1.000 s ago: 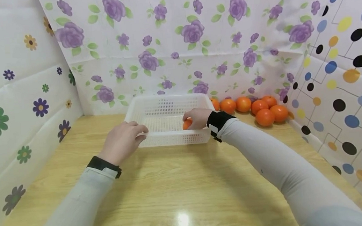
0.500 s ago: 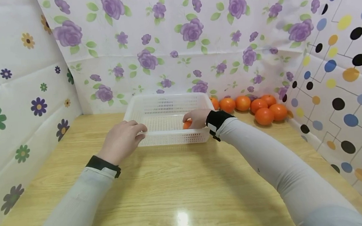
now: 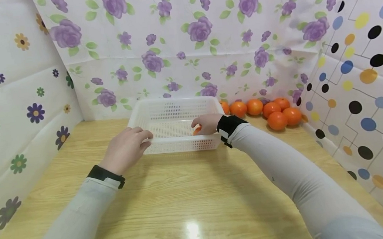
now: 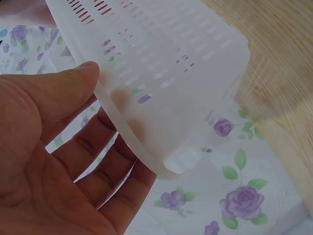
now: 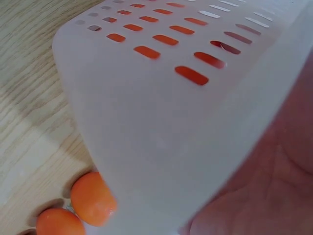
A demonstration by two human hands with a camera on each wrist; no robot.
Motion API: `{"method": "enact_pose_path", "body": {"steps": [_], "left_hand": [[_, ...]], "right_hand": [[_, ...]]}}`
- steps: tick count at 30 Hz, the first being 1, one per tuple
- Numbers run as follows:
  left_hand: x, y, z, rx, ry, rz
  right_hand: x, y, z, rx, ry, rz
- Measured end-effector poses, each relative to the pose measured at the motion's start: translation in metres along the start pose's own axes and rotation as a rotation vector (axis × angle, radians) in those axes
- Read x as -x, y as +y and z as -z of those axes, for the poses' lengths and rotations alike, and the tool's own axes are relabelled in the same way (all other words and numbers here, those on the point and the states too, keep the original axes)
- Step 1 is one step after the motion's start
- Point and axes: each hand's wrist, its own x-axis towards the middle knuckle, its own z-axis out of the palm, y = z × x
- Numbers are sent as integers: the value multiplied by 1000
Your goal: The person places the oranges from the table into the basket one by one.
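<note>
A white translucent plastic basket [image 3: 180, 144] with slotted walls stands on the table towards the back. My left hand [image 3: 124, 148] grips its near left corner. In the left wrist view the thumb [image 4: 73, 88] lies at the rim, and fingertips show as shadows through the basket wall [image 4: 161, 88]. My right hand [image 3: 208, 124] reaches over the near right side into the basket, its fingers curled over a round orange-red fruit [image 3: 197, 130]. Most of that fruit is hidden by the hand. Orange shows through the slots of the basket wall [image 5: 122, 88] in the right wrist view.
Several round orange-red fruits [image 3: 277, 121] lie to the right of the basket, along the back wall. Two fruits [image 5: 93, 198] appear beside the basket in the right wrist view. Patterned sheets [image 3: 180, 53] enclose the wooden table [image 3: 170, 195] at the back and both sides.
The head view has shifted slightly. Both hands keep their places at the basket, and a little less of the fruit under my right hand shows now.
</note>
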Motion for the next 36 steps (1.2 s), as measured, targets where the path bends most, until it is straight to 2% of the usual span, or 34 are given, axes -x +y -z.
{"method": "enact_pose_path", "body": {"steps": [5,12,15,20,24,28,36], "left_hand": [[0,-1,1,-4,0,-5],[1,-1,-1,-5,2,-11],[1,-1,-1,-8,8,-17],[1,0,0,-13,13,-25],[0,0,0,-12,9,-24],[0,0,0,-8,15,-28],[0,1,1,1,16,-30]], "right_hand": [[7,-2,4,1,18,36],[15,11,2,-22,103,111],[29,10,7,-83,139,116],[49,13,15,-143,250,123],[54,28,19,-163,335,91],[55,52,23,-180,408,52],[60,92,22,-129,499,-12]]}}
